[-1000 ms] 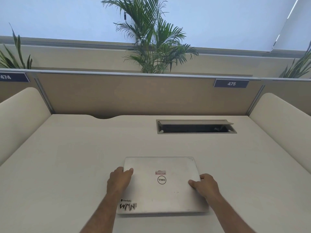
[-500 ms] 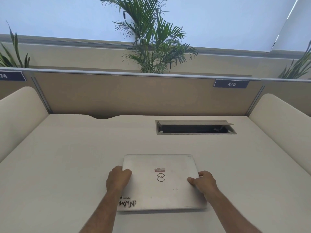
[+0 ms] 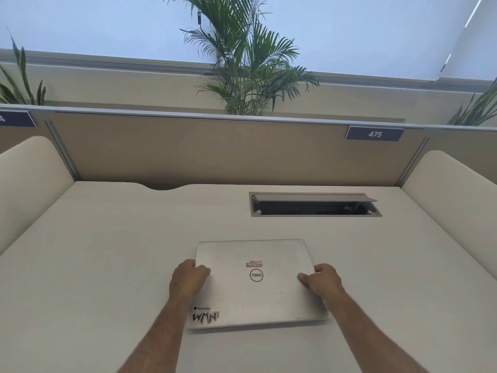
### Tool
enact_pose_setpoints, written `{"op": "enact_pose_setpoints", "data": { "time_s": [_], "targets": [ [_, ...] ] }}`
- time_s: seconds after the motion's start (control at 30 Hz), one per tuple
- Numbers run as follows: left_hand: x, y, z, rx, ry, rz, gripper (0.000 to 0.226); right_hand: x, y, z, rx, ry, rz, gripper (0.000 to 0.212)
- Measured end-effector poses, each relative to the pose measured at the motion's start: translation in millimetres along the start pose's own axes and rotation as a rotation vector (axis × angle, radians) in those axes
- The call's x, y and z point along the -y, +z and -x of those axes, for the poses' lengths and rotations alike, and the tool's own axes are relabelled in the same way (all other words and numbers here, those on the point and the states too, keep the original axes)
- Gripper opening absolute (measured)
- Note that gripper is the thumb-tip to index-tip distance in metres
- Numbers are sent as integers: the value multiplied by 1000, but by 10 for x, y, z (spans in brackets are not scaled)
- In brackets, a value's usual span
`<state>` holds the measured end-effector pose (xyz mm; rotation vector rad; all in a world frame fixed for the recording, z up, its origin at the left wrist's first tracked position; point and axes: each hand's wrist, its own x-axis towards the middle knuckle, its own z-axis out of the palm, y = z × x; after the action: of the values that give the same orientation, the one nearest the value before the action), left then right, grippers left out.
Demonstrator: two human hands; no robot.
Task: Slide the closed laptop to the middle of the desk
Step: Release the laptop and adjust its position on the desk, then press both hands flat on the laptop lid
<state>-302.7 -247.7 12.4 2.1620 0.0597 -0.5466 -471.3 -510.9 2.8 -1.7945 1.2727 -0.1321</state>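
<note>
1. Closed silver laptop point(image 3: 255, 284) lies flat on the pale desk point(image 3: 107, 265), lid up, roughly midway between the left and right edges and nearer the front edge than the back one.
2. Left hand point(image 3: 188, 278) clasps the laptop's left edge near the far corner: thumb laid on the lid, fingers curled round the side. Whether the fingertips reach under the edge cannot be told.
3. Right hand point(image 3: 322, 281) clasps the right edge at about the same level: thumb on the lid, pointing inward, fingers wrapped down the side.
4. Both forearms come in from the front edge, one on each side of the laptop.
5. Lid carries a round logo at centre, a small red-and-white sticker point(image 3: 254, 263) just beyond it, and a black-lettered sticker point(image 3: 205, 316) at the near left corner.
6. Cable hatch point(image 3: 314, 204) is set in the desk toward the back right, its flap raised, well apart from the laptop.
7. Tan partition point(image 3: 201, 149) stands along the back edge, bearing a dark tag point(image 3: 374, 134) reading 475 near its right end.
8. Palm plant point(image 3: 247, 63) rises behind the partition; cream side panels flank the desk on the left and right.
</note>
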Motion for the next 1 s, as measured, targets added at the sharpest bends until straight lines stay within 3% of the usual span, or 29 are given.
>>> {"op": "enact_pose_setpoints", "data": {
  "time_s": [0.43,0.53,0.63,0.7,0.87,1.0],
  "targets": [
    [-2,10,-8,-4,16,-3,34,-27,17,-21,4,-28,54,25],
    [22,25,-10,2,18,4,29,-44,30,-44,1,-36,91,35],
    [25,61,-63,15,-15,-25,48,-60,30,-49,-2,-47,142,47],
    [12,96,-91,18,-21,-174,65,-59,36,-32,-25,-79,198,55],
    [40,218,67,-155,268,-632,83,-111,186,76,-192,-328,453,78],
    [85,314,254,-175,527,-789,98,-151,335,141,-163,-650,644,93]
  ]
}}
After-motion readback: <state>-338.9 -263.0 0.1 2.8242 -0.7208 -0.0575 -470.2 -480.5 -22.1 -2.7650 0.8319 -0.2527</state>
